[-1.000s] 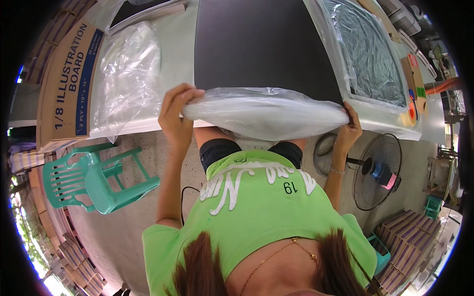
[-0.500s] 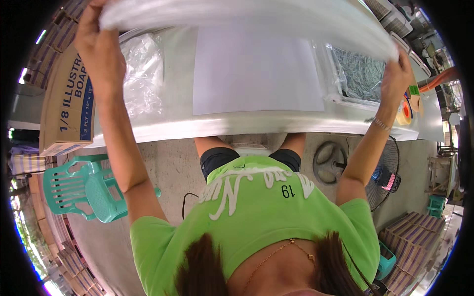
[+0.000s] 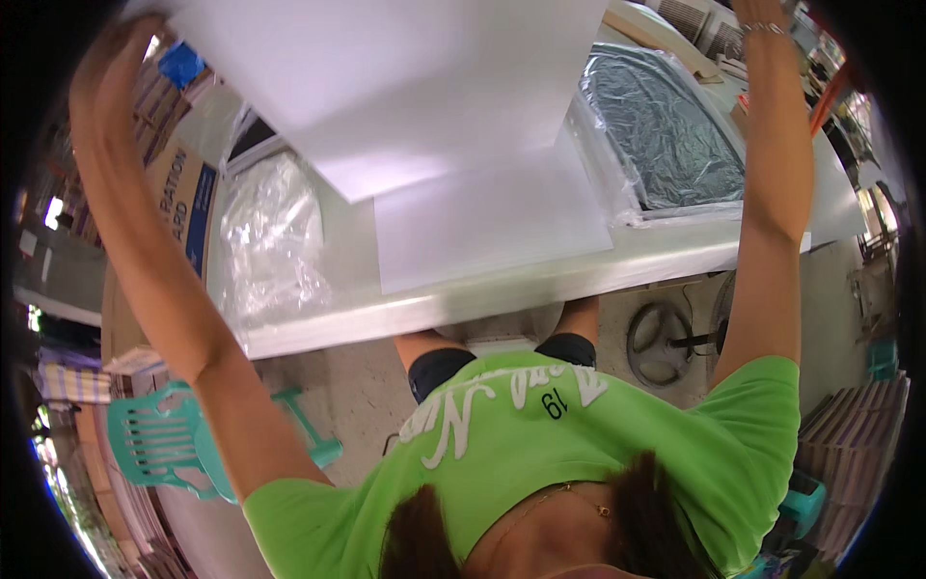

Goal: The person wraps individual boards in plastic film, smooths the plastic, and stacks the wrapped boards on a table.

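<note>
A large white sheet (image 3: 386, 77) is held up over the table, tilted, with its lower corner over another white sheet (image 3: 492, 227) lying flat. My left hand (image 3: 121, 48), blurred by motion, is at the raised sheet's upper left corner, its fingers seemingly closed on it. My right hand (image 3: 757, 8) is at the top edge of the picture, right of the sheet, with its fingers cut off from view. Crumpled clear plastic (image 3: 275, 241) lies to the left of the flat sheet. Dark, plastic-wrapped flat stock (image 3: 666, 135) lies to its right.
The pale table (image 3: 463, 299) has its front edge just before my legs. A cardboard box (image 3: 183, 207) stands at its left end. A green plastic chair (image 3: 159, 439) is at lower left, and a round fan base (image 3: 661, 343) is under the table's right side. Stacked bundles (image 3: 854, 434) stand at right.
The white sheet has swung from a curved span between my hands to a tilted plane over the table. My hands have moved outward and up, and the view has turned slightly.
</note>
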Action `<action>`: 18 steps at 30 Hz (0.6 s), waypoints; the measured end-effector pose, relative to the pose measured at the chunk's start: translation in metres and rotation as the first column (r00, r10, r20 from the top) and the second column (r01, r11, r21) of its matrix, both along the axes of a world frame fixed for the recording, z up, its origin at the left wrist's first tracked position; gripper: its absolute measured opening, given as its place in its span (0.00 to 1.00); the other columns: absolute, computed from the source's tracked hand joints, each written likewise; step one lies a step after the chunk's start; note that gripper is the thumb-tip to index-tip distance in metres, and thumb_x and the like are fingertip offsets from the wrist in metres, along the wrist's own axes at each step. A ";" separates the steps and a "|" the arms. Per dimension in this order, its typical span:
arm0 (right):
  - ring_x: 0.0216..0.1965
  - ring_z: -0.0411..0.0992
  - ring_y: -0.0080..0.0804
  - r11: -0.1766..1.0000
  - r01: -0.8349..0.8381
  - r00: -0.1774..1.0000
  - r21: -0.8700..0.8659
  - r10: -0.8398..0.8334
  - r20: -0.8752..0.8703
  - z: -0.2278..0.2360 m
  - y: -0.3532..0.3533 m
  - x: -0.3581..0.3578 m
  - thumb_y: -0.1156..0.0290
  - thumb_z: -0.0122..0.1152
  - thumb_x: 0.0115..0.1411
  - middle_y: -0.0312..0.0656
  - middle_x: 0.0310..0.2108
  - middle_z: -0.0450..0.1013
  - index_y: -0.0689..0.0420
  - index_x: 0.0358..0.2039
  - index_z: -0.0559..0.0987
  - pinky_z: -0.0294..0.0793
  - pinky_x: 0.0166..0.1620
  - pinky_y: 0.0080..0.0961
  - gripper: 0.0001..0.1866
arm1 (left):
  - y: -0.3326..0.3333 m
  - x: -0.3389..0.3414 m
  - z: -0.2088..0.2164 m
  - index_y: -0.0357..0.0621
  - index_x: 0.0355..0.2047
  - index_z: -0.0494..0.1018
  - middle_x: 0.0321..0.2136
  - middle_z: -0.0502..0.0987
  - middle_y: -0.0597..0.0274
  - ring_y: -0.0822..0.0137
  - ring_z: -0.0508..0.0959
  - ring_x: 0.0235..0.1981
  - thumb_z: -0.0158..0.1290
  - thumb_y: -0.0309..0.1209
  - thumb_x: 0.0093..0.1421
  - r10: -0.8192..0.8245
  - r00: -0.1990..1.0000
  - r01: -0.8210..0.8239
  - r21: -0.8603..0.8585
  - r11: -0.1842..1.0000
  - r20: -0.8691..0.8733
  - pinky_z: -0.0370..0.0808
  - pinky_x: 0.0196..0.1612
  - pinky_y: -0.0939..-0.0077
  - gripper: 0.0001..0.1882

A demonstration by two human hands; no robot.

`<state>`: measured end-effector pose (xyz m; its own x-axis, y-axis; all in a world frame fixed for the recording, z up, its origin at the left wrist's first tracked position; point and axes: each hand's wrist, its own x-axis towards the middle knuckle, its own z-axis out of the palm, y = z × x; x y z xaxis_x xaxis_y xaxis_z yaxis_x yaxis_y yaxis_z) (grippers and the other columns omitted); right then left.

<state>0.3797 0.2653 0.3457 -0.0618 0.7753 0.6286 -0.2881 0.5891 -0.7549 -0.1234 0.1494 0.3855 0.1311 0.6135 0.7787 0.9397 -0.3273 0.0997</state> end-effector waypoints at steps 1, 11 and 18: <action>0.33 0.68 0.24 0.998 -0.058 0.998 -0.014 0.057 -0.022 0.006 -0.001 -0.006 0.75 0.54 0.55 0.38 0.36 0.73 0.58 0.46 0.75 0.66 0.42 0.22 0.17 | 0.007 -0.002 0.002 0.31 0.45 0.70 0.41 0.75 0.52 0.68 0.75 0.42 0.50 0.29 0.58 -0.079 0.981 0.080 -0.002 0.997 0.178 0.69 0.47 0.81 0.16; 0.33 0.69 0.26 0.884 -0.464 0.877 -0.053 0.450 -0.170 0.045 0.016 -0.013 0.72 0.53 0.56 0.37 0.35 0.73 0.54 0.46 0.76 0.66 0.46 0.28 0.16 | 0.035 -0.009 0.013 0.23 0.51 0.61 0.50 0.66 0.39 0.52 0.64 0.56 0.35 0.23 0.65 -0.299 -0.313 0.709 0.431 0.558 0.902 0.62 0.60 0.60 0.17; 0.34 0.69 0.27 0.806 -0.577 0.811 -0.127 0.549 -0.203 0.033 0.038 -0.010 0.70 0.53 0.57 0.36 0.34 0.73 0.52 0.46 0.76 0.65 0.48 0.32 0.15 | 0.046 -0.029 -0.004 0.25 0.52 0.60 0.56 0.63 0.44 0.57 0.61 0.60 0.34 0.24 0.62 -0.162 -0.405 0.910 0.378 -0.172 0.900 0.52 0.64 0.66 0.20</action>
